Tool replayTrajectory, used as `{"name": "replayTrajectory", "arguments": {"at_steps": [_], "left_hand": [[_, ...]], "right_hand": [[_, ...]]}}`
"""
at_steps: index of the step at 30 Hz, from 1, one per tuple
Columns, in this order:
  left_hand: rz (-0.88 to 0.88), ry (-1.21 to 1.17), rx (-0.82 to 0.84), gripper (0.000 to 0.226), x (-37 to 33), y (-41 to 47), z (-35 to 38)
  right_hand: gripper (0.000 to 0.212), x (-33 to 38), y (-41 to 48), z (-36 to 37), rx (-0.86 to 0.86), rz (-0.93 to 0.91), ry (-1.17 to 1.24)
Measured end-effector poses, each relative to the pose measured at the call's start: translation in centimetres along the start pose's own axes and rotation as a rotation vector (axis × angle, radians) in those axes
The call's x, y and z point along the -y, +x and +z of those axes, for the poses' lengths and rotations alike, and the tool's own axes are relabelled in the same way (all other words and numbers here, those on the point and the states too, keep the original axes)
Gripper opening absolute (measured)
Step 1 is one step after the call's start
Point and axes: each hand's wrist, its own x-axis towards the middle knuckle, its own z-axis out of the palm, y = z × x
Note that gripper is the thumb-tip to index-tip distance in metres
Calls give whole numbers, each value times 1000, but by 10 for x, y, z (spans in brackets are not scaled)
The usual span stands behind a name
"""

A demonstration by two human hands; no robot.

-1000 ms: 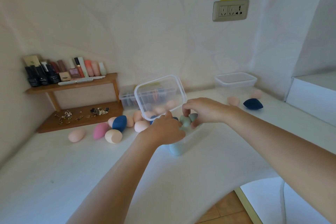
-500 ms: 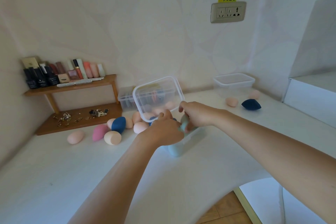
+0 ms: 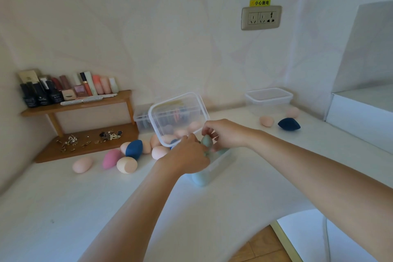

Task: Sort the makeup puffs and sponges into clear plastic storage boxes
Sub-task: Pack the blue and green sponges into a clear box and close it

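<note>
**Green sponge goes down into the open box**

The green sponge (image 3: 206,141) stands upright, narrow end up, just at the opening of the clear storage box (image 3: 222,160). The fingertips of the right hand (image 3: 228,134) pinch it. One second ago this hand held its sponges a little more to the right. Now it is closer to the left hand (image 3: 187,156), so the sponge is probably being pressed in beside the others.

The left hand appears to grip the lower edge of the clear lid (image 3: 178,117), which is tilted up as before. Its fingers are hidden behind the back of the hand, so this is only a judgement. Through the thin glossy wall of the box a teal sponge (image 3: 198,178) shows, so the box is already partly full.

The sponges look matte and soft, egg-shaped, some with a flat cut. On the white table (image 3: 106,208) to the left lie loose ones: a pink sponge (image 3: 111,158), a navy sponge (image 3: 134,149) and several peach ones. These are not yet sorted. At the far right stands a closed box (image 3: 269,97).
</note>
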Motion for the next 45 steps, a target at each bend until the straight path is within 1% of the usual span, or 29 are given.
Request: {"name": "replayTrajectory", "arguments": {"at_steps": [3,6,8,11,12,14,16,18,20,23,25,28,29,32,34,36,38,40,45], "left_hand": [[-25,11,8,45,1,4,3],[-39,4,-5,48,2,6,4],[-31,-15,-9,47,2,4,3],[-11,15,-1,49,-1,2,0],[-17,44,8,50,-2,2,0],[-38,75,24,51,-3,6,1],[-57,88,37,52,-3,8,2],[-49,93,28,53,-4,7,2],[-45,66,18,52,-3,6,1],[-42,56,18,51,-3,4,0],[-45,61,23,51,-4,4,0],[-47,71,26,50,-3,5,1],[-48,72,27,51,-2,5,1],[-50,70,31,53,-2,7,1],[-46,68,33,53,-2,7,1],[-39,66,29,52,-1,7,2],[-37,66,25,50,-1,7,2],[-40,62,24,50,-1,6,2],[-55,39,25,50,-1,6,1]], "right_hand": [[61,1,-7,-10,33,-16,-157],[69,7,-12,-17,164,-2,-299],[69,6,-10,-16,171,14,-280],[57,3,-9,-9,88,8,-90],[52,3,-11,-8,67,-5,-62],[46,4,-14,-9,25,-23,-101],[44,5,-17,-15,10,-31,-233],[32,8,-17,-20,110,-25,-361],[22,10,-14,-20,210,-38,-402],[23,14,-11,-19,258,-26,-466],[19,10,-10,-21,191,-17,-473],[6,2,-10,-21,-7,0,-346],[7,0,-9,-20,-48,-5,-330],[9,1,-4,-14,-100,-42,-325],[21,1,1,-11,-108,-55,-348],[29,2,5,-8,-75,-26,-401],[30,4,6,-5,-12,-8,-469],[32,4,4,-5,13,-4,-531],[52,-3,6,-6,-124,-115,-628]]}}
